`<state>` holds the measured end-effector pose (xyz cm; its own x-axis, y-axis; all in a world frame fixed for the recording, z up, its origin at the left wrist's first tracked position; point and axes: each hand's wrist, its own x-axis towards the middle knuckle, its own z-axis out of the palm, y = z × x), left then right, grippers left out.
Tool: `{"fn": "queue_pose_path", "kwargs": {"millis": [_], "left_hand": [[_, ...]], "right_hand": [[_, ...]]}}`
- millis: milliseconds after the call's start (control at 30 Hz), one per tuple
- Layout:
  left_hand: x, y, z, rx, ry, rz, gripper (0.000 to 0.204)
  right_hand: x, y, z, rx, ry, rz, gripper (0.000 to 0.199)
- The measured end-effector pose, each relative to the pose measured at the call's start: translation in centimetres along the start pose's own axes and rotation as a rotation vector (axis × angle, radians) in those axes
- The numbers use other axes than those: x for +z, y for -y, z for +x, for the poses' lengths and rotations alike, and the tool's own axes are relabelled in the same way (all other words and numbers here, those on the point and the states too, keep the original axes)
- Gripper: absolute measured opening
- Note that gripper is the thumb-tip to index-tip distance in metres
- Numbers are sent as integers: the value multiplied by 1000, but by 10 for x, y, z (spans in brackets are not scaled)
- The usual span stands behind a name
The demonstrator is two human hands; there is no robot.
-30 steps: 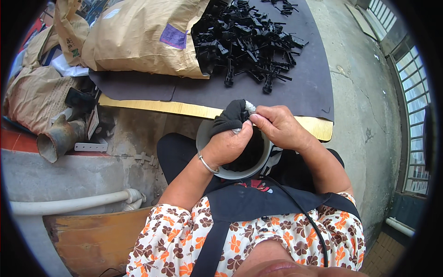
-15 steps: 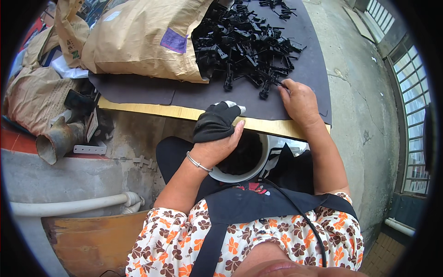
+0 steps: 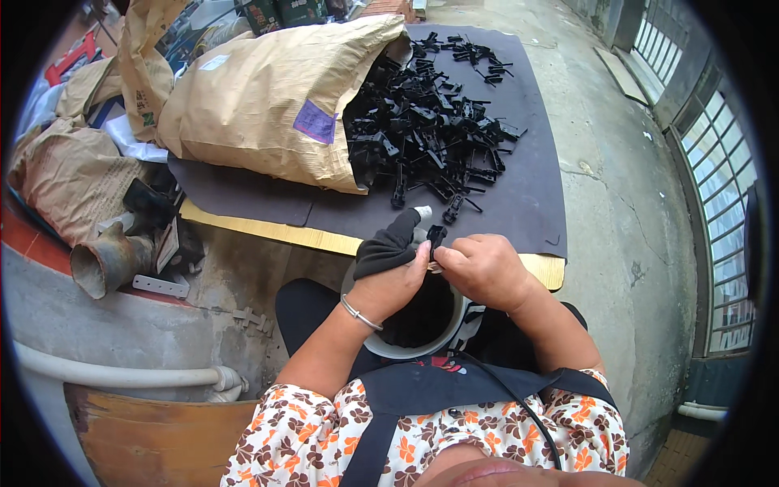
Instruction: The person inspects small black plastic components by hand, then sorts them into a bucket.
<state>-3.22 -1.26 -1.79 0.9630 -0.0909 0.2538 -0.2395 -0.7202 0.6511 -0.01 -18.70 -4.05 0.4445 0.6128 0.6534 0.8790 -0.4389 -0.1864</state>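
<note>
Over the near edge of the table, my left hand (image 3: 391,266) and my right hand (image 3: 489,269) meet with fingers closed on one small black plastic part (image 3: 436,236). A black glove with pale fingertip wraps covers much of the left hand; the right is bare. My fingers partly hide the part. Just beyond them, a heap of similar black plastic parts (image 3: 442,134) with thin prongs spills from a brown paper sack (image 3: 251,114) lying on its side. Below my hands, between my knees, stands a white bucket (image 3: 456,326) with a dark inside.
A dark grey mat (image 3: 527,191) covers the table, whose yellow wooden edge (image 3: 280,233) faces me. At left are another brown sack (image 3: 77,178), a rusty metal pipe piece (image 3: 105,264) and a white pipe (image 3: 122,373). A barred window (image 3: 726,195) stands at right.
My right hand has come back from the heap to my left hand, and a black plastic part is now between them. The view has shifted, so the table sits lower in the picture.
</note>
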Motion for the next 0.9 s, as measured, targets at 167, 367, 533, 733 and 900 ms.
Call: {"fn": "queue_pose_path", "kwargs": {"millis": [167,367,533,733,900], "left_hand": [[1,11,-5,-204,237,-490,33],[-7,12,-6,-334,350,-688,31],[-5,5,-18,-216,280,-610,32],[-4,-3,-19,-22,211,-547,31],[1,2,-20,-174,206,-589,30]], "right_hand": [[3,4,-3,-39,38,237,16],[5,13,-4,27,-37,324,17],[18,16,-10,397,-159,652,19],[15,14,-5,751,-18,998,20],[9,17,-5,563,3,781,21]]}}
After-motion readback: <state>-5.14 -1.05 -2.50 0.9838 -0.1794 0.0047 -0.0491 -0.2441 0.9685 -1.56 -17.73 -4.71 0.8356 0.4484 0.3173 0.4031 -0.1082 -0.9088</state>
